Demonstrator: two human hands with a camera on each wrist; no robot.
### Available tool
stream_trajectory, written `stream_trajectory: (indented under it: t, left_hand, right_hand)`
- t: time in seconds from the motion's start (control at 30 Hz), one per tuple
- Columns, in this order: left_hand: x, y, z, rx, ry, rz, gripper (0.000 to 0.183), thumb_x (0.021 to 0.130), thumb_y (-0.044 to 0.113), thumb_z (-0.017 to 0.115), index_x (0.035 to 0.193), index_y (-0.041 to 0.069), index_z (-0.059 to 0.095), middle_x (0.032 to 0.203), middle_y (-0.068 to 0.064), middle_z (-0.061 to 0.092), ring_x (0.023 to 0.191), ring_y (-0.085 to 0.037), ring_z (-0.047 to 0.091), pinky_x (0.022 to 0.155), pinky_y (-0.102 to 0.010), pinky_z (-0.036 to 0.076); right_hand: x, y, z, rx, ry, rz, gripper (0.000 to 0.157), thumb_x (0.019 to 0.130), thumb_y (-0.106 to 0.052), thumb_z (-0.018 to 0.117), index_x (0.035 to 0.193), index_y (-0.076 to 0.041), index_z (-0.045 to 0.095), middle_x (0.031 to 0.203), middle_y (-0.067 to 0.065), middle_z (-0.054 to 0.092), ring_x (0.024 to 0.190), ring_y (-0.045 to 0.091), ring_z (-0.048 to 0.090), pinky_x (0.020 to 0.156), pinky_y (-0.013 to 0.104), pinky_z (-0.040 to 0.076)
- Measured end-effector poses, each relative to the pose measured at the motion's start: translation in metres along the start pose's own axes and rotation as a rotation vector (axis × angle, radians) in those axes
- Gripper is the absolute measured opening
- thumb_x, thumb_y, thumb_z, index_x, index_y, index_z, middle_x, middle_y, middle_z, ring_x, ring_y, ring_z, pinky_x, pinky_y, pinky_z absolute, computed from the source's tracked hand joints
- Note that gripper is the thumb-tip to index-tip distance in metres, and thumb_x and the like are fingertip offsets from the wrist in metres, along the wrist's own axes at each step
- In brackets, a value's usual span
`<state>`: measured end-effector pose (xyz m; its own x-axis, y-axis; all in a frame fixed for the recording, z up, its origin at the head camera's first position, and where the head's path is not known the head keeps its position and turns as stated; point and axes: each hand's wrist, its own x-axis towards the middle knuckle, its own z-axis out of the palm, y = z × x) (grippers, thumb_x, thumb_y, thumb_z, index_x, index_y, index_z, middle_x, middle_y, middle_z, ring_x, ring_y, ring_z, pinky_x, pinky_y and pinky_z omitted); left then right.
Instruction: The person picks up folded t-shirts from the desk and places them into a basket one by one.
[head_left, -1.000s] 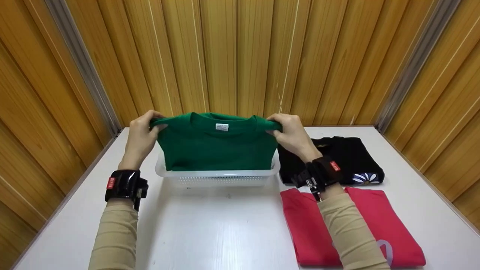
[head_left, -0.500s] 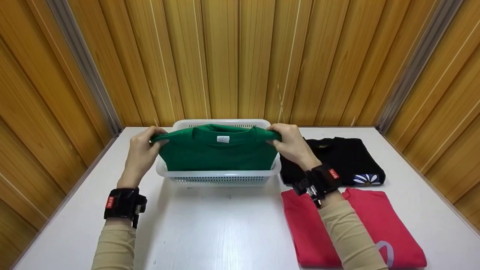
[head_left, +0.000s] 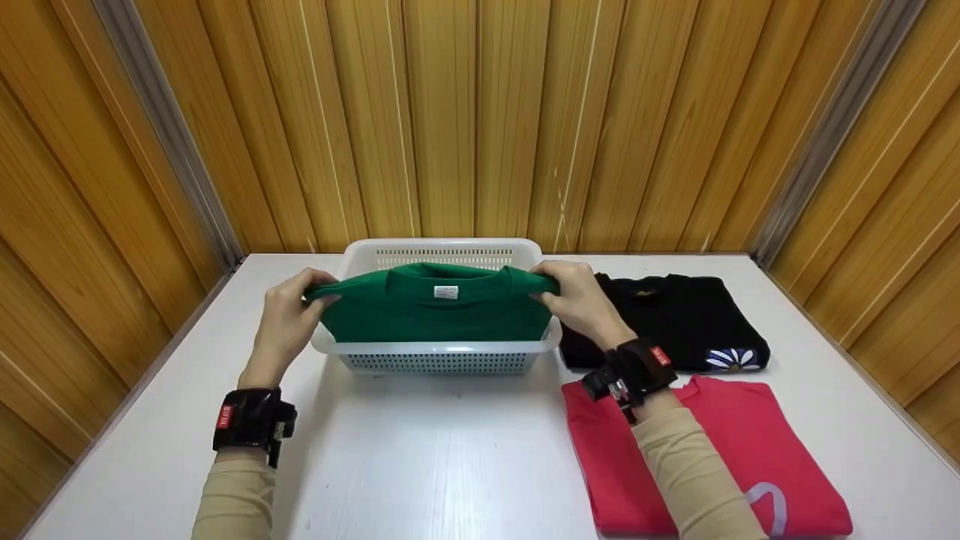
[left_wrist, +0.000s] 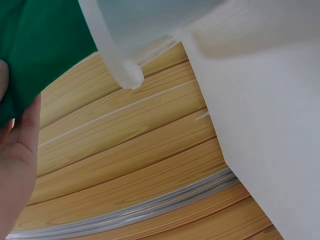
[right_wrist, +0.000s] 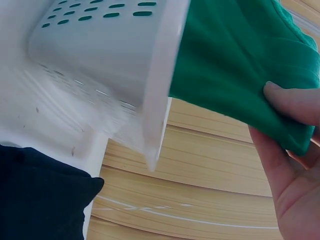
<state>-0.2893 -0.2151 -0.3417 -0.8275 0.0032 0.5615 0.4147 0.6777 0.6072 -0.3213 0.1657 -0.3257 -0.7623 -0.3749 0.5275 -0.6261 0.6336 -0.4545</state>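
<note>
A folded green T-shirt with a white neck label hangs between both hands, its lower part down inside a white plastic basket. My left hand pinches its left upper corner, thumb toward me. At the opposite corner my right hand pinches the cloth between thumb and fingers. In the right wrist view the green T-shirt passes over the perforated basket's rim, with the right hand gripping its end. The left wrist view has the left hand at the cloth's edge.
A folded black T-shirt with a flower print lies right of the basket. Nearer me is a folded red garment, partly under the right forearm. Wood-patterned walls enclose the white table at the back and sides.
Both hands have moved down, lowering the green T-shirt deeper into the basket. The basket's back rim, hidden a second ago, now shows behind the shirt.
</note>
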Motion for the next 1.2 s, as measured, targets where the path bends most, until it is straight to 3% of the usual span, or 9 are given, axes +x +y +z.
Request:
stream_trajectory:
  t: [0.23,0.5,0.73,0.93,1.2]
  left_hand:
    - [-0.008,-0.004,0.004,-0.027,0.009,-0.042,0.016,0.087,-0.004,0.061,0.103,-0.003,0.063,0.104,-0.021,0.068,0.098,-0.032,0.065,0.086,-0.048,0.054]
    - [-0.008,-0.006,0.009,-0.043,0.005,-0.071,0.017,0.088,-0.004,0.06,0.105,-0.003,0.063,0.105,-0.02,0.067,0.097,-0.03,0.063,0.086,-0.047,0.055]
    - [0.006,-0.006,0.012,-0.028,-0.019,-0.092,0.018,0.09,0.0,0.058,0.108,-0.003,0.062,0.108,-0.023,0.066,0.101,-0.034,0.063,0.09,-0.049,0.053]
    - [0.021,-0.006,0.016,-0.011,-0.064,-0.166,0.024,0.093,0.001,0.052,0.115,-0.004,0.059,0.118,-0.025,0.063,0.114,-0.039,0.059,0.099,-0.051,0.046]
    - [0.035,-0.004,0.023,0.019,-0.112,-0.247,0.03,0.093,0.004,0.047,0.12,-0.004,0.056,0.124,-0.027,0.059,0.118,-0.039,0.055,0.102,-0.051,0.043]
  right_hand:
    - [-0.005,0.006,0.006,0.025,0.028,-0.023,0.02,0.079,0.009,0.062,0.097,0.003,0.068,0.095,0.016,0.07,0.083,0.022,0.063,0.076,0.038,0.055]
    - [-0.003,0.011,0.01,0.039,0.009,0.039,0.021,0.081,0.006,0.063,0.1,0.002,0.068,0.099,0.016,0.07,0.088,0.024,0.065,0.079,0.041,0.056]
    - [0.009,0.015,0.013,0.03,-0.022,0.12,0.023,0.08,0.001,0.062,0.102,0.002,0.068,0.101,0.018,0.07,0.089,0.027,0.064,0.079,0.04,0.055]
    - [0.019,0.018,0.017,0.037,-0.032,0.204,0.029,0.08,-0.001,0.059,0.107,0.0,0.067,0.106,0.017,0.069,0.092,0.025,0.061,0.082,0.04,0.053]
    - [0.024,0.026,0.028,0.042,-0.044,0.257,0.028,0.082,0.002,0.058,0.109,0.002,0.066,0.109,0.019,0.068,0.097,0.027,0.063,0.086,0.042,0.053]
